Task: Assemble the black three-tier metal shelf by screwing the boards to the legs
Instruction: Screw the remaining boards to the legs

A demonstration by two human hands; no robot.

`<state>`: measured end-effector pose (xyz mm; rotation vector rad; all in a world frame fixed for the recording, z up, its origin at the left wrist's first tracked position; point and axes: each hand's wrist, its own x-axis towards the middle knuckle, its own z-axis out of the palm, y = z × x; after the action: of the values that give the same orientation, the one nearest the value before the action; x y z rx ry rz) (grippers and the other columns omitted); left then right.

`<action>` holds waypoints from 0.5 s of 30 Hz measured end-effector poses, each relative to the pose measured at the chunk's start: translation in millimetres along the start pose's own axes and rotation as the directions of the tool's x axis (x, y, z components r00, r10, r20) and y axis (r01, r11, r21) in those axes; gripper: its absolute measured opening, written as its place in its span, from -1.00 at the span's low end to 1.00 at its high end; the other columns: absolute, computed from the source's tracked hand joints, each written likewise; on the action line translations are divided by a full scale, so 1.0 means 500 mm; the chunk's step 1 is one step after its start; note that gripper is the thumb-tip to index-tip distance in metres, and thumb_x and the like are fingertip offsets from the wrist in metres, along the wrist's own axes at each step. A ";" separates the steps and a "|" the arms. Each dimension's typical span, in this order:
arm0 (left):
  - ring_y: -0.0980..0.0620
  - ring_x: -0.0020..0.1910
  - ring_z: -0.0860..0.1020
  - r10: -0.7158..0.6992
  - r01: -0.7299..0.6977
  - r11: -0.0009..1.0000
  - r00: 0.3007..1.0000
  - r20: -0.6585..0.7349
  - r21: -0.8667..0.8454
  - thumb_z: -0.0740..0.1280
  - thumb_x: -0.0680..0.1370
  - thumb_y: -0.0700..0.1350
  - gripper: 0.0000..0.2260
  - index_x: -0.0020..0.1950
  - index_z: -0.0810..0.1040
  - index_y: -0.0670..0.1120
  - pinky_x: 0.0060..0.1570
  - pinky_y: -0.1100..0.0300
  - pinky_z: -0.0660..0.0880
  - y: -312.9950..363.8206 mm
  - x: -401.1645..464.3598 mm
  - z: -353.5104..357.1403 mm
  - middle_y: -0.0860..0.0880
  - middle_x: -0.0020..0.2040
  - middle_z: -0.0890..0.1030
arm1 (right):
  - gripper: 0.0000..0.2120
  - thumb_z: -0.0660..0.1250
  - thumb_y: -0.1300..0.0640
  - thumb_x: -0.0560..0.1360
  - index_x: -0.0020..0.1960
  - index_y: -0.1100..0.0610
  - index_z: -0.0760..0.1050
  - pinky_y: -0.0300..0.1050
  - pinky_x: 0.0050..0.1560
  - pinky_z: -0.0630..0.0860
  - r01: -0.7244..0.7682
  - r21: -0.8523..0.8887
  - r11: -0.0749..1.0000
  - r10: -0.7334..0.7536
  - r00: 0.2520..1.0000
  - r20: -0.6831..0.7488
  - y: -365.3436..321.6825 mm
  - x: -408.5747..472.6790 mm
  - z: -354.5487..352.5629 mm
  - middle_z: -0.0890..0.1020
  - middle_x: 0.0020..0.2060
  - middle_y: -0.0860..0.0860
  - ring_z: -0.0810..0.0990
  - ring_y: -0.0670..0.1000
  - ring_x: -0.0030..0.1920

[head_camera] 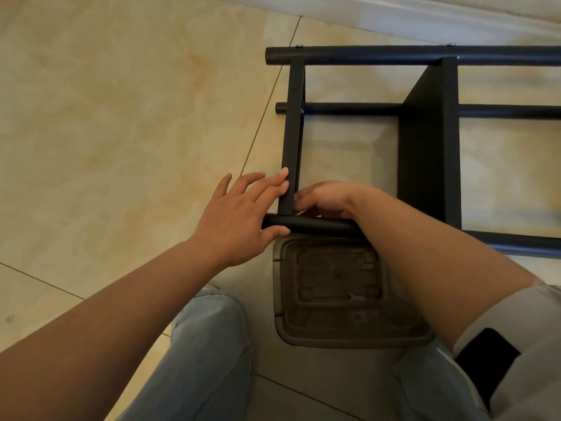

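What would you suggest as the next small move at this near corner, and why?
Probably fetch the small wrench from the plastic tray. The left hand steadies the end board and near leg, the right hand works the joint, and no tool shows in either.

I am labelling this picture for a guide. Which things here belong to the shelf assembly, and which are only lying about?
Job:
- black shelf frame
- near leg
- end board
- left hand, touching board and leg
- right hand, at the joint
- small wrench

Lying about:
- plastic stool, holding the wrench

floor: beige tiles | wall: white skirting | near knees: brown plastic stool
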<state>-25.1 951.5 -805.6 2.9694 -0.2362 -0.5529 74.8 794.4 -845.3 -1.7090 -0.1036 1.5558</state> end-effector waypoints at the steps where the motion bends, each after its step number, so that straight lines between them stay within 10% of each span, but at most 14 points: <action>1: 0.07 0.50 0.01 0.001 -0.001 1.000 1.000 -0.002 -0.004 0.11 0.53 0.28 -0.38 0.53 0.06 0.09 0.48 -0.07 -0.08 0.000 0.000 0.001 0.19 0.54 -0.03 | -0.86 0.21 0.18 0.56 -0.07 0.01 0.53 -0.12 0.10 0.39 0.013 -0.020 1.000 -0.013 1.000 0.003 -0.001 -0.001 -0.001 0.57 -0.08 -0.02 0.52 -0.05 -0.03; 15: 0.02 0.48 0.13 0.023 -0.023 1.000 0.999 -0.042 -0.009 0.14 0.53 0.28 -0.40 0.51 0.19 0.04 0.45 -0.11 0.02 -0.007 0.000 0.011 0.15 0.54 0.09 | -0.87 0.20 0.18 0.57 -0.05 0.05 0.52 -0.04 0.21 0.38 0.016 0.003 1.000 -0.016 0.996 0.087 0.012 0.026 -0.011 0.57 -0.05 0.00 0.50 0.02 0.07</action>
<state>-26.9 954.3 -811.3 2.9617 -0.2629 -0.4870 80.2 794.9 -859.7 -1.6353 -0.1593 1.6179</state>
